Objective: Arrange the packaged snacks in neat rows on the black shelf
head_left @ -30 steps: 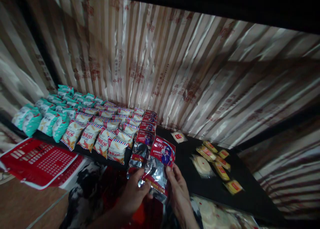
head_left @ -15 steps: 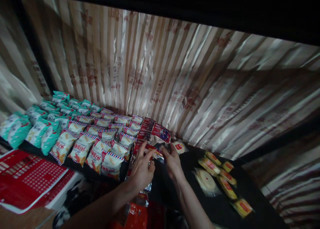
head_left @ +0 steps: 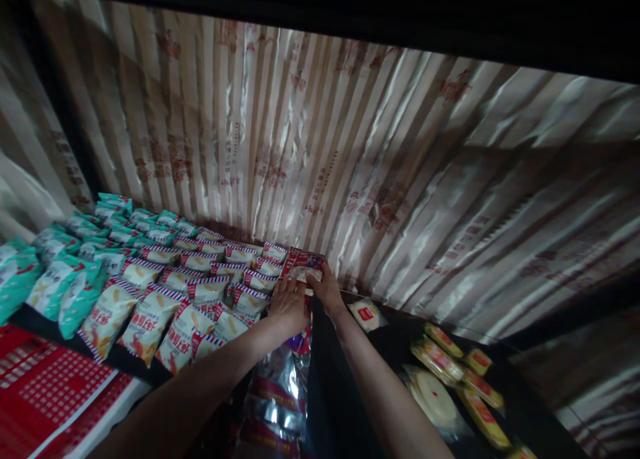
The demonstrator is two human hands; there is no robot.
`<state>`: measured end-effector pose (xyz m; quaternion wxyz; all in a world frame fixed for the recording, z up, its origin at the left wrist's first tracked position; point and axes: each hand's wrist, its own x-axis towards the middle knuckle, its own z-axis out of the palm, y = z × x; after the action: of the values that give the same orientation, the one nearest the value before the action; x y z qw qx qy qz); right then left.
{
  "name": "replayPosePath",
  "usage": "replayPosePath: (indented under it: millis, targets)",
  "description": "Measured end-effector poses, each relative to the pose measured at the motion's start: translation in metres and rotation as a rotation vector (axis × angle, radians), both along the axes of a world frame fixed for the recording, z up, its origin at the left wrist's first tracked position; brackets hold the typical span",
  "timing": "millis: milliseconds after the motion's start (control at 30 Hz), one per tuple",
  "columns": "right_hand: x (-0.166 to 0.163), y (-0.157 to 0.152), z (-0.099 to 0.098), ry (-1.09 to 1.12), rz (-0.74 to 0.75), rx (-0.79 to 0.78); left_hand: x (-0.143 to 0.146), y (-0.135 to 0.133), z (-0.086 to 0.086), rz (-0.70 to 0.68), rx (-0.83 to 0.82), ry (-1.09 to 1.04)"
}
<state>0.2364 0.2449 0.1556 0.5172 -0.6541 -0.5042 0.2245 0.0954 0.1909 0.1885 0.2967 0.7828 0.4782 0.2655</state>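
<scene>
A dark red snack packet with a pale patch lies at the back of the shelf, against the curtain. My left hand rests on it from the near side, fingers stretched out flat. Gripping the packet's right edge is my right hand, thumb over the top and fingers partly hidden. Below my hands runs a row of shiny silver and dark red packets. Just left of them stand white snack bags with red and blue striped tops.
Teal bags fill the shelf's left end. At right lie a small white packet, yellow packets and round pale pieces in clear wrap. A red basket is at lower left; a dark beam spans above.
Both hands have moved back towards the curtain with the dark red packet, and slightly left. More of the silver and dark red row shows in front. The view has shifted a little.
</scene>
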Motion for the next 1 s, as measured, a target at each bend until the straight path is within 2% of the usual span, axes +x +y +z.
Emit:
replayPosePath:
  millis: [100,167,533,833,1000]
  targets:
    - [-0.001,0.010,0.006,-0.315,-0.014,-0.198,0.003,0.012,-0.002,-0.007,0.031,0.217]
    - [-0.003,0.013,0.009,-0.443,-0.015,-0.280,0.004,0.019,-0.004,-0.015,0.053,0.307]
    - [-0.006,0.026,0.011,-0.641,-0.051,-0.416,0.005,0.043,-0.007,-0.047,0.051,0.348]
    - [-0.012,0.024,0.012,-0.724,-0.091,-0.401,0.006,0.052,-0.008,-0.018,0.078,0.340]
    - [-0.010,0.021,0.000,-0.753,-0.099,-0.236,0.007,0.056,-0.009,0.010,0.088,0.330]
